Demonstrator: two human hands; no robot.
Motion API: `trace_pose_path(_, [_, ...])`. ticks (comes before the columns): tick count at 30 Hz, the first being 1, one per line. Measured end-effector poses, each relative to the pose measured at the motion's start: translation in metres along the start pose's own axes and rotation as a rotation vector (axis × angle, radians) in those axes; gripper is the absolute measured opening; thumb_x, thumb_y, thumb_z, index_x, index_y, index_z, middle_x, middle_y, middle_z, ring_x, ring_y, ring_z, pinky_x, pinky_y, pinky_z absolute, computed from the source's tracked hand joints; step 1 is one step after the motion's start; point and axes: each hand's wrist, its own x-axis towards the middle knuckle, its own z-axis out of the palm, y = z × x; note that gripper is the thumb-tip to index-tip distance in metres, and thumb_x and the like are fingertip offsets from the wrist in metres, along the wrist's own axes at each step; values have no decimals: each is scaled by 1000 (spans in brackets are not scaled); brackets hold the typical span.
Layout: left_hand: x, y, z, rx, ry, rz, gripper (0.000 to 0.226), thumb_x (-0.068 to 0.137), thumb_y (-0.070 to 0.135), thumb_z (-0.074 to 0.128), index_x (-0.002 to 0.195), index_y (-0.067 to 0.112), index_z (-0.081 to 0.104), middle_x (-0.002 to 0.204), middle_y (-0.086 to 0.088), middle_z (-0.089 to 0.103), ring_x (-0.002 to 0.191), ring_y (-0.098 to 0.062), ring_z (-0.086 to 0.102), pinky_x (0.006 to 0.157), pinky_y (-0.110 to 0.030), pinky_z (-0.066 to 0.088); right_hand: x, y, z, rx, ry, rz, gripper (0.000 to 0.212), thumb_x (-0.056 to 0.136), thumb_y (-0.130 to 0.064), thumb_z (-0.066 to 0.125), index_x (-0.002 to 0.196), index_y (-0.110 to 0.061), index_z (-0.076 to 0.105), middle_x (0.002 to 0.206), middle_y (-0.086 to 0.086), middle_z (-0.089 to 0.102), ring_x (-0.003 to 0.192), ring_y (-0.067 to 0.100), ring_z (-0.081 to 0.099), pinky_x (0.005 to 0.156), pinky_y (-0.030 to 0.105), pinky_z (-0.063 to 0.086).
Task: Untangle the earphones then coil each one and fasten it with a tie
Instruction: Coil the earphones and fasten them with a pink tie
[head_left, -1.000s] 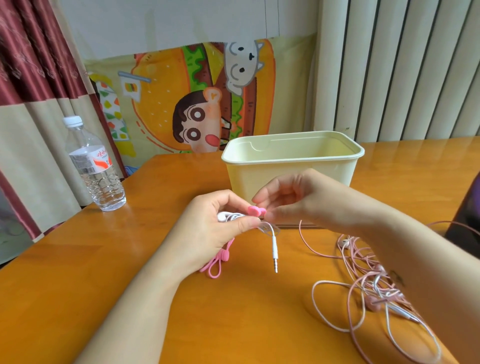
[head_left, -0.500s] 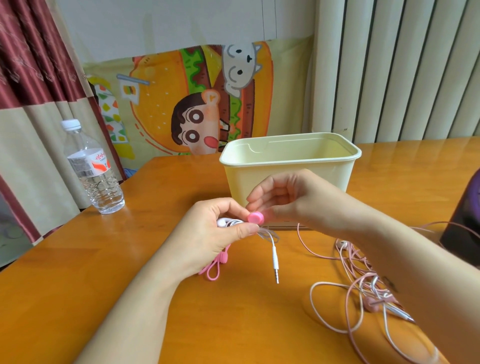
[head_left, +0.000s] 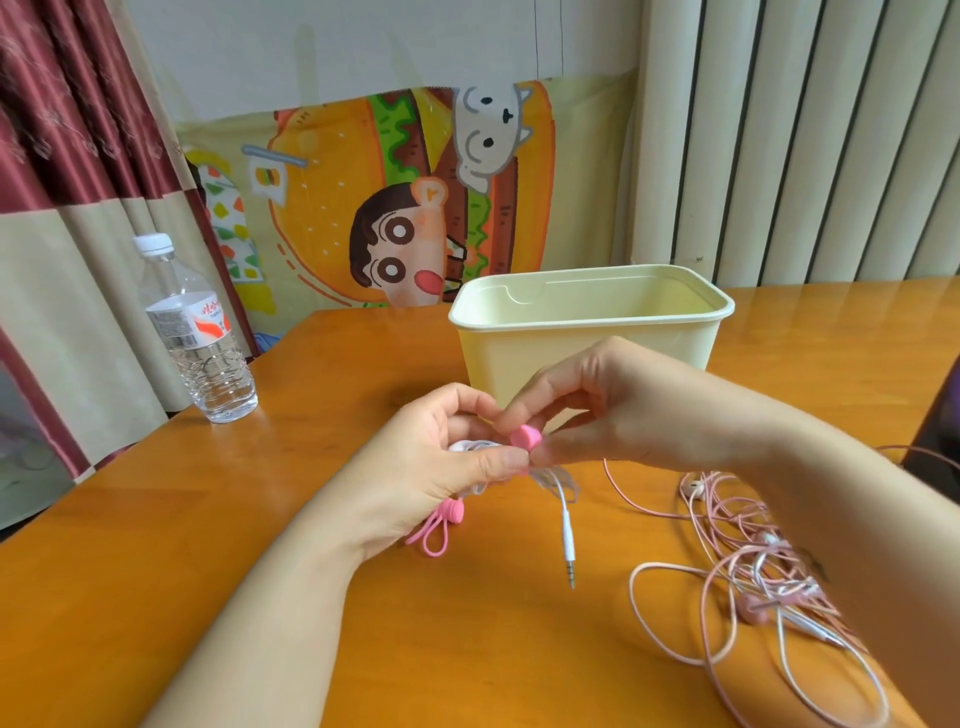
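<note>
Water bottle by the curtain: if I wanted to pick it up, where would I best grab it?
Probably around the labelled middle of the water bottle, coming from its right, over the table. It stands upright and capped, its round body suits a wrap-around grip, and the curtain seems to crowd its left and back.

Bottle (head_left: 197, 332) on table (head_left: 156, 545) at left, tub (head_left: 670, 338) centre back, earphone tangle (head_left: 756, 609) front right, tie (head_left: 451, 512) seemingly lying centre
</note>
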Motion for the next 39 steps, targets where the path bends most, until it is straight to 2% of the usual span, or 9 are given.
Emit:
trace_pose_path(3, [-3,3,3,-267,-54,-84,40,64,10,70,101,10,55,78,-4,70,64,-11,65,56,-22,53,-1,1,-6,-2,37,5,17,75,-18,76,92,-22,74,85,3,75,82,20,70,82,31,56])
trace_pose_path(6, [-2,4,6,-429,-51,-111,37,71,3,73,104,6,55,76,-9,67,59,-13,61,48,-22,51,-1,1,-5,50,95,-17,11,74,-19,75,84,-13,74,80,4,75,71,9,67,69,16,52])
trace_pose_path(12, [10,-2,11,-691,210,-104,40,71,18,67,110,15,58,89,-5,70,78,-16,64,66,-29,57,9,14,9,253,388,-12,5,78,-11,71,80,-6,71,70,6,71,60,9,64,61,17,53])
trace_pose_path(16, [12,-11,13,-271,452,-33,37,83,17,69,117,26,56,120,-1,62,99,-13,64,80,-35,55,12,18,20,147,525,-13,7,82,-16,72,77,-11,71,64,8,69,60,25,66,67,34,57])
trace_pose_path(20, [6,-7,19,90,260,165,40,72,26,69,110,37,60,110,0,67,99,-14,65,93,-45,50,13,17,25,96,575,-9,8,81,-19,73,77,-13,70,67,-1,70,63,10,65,66,30,53])
trace_pose_path(26, [8,-8,17,0,313,198,22,81,45,67,95,29,72,93,-3,74,95,-32,67,89,-55,51,13,13,25,256,481,39,10,82,-18,71,83,-8,72,72,4,72,61,6,62,63,20,54])
trace_pose_path(31, [8,-4,24,-239,291,137,20,90,24,54,93,15,71,88,-3,75,83,-16,71,68,-23,55,9,10,12,41,366,40,12,81,-20,72,83,-9,72,77,6,73,63,10,62,68,25,54])
trace_pose_path(34, [8,-4,25,-315,285,114,19,90,22,54,86,15,71,79,0,73,72,-10,69,62,-19,53,7,7,7,-124,384,-3,11,84,-23,69,80,-14,72,76,-1,73,73,11,67,74,33,54])
trace_pose_path(39, [7,-3,29,-376,265,66,18,78,28,61,83,12,69,72,-2,71,55,-13,64,47,-17,46,9,7,23,27,323,-50,26,74,-25,79,89,-16,60,78,1,70,76,17,68,71,42,55])
